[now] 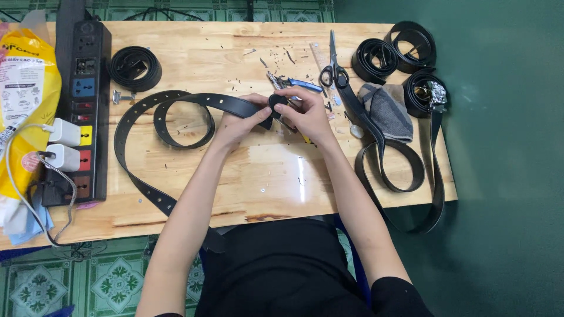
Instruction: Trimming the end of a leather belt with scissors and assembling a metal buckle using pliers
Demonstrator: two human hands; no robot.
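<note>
Gripping one end of a long black belt (176, 103), the left hand (238, 123) pinches the strap between thumb and fingers near the middle of the wooden surface (264, 176). The right hand (305, 114) meets it there, its fingers closed around the rounded black tip of the same strap, so both hands are together and clamped on the belt. From the hands the strap runs left, curls into a loop on the surface, then sweeps down and off the near edge toward the person's lap. Just behind the hands lie a blue-handled tool (299, 84) and a pair of scissors (333, 70) with black handles, among small dark scraps scattered on the wood. To the right, a grey cloth (388, 108) rests beside a second long belt (390, 161) looped on the surface, and a third belt with a metal buckle (435, 97) hangs over the right edge. Two coiled belts (393, 50) sit at the far right corner, well apart from the hands, and another coiled belt (136, 67) lies at the far left. A black power strip (85, 111) with two white chargers plugged in stands along the left side, next to a yellow bag (23, 88).
</note>
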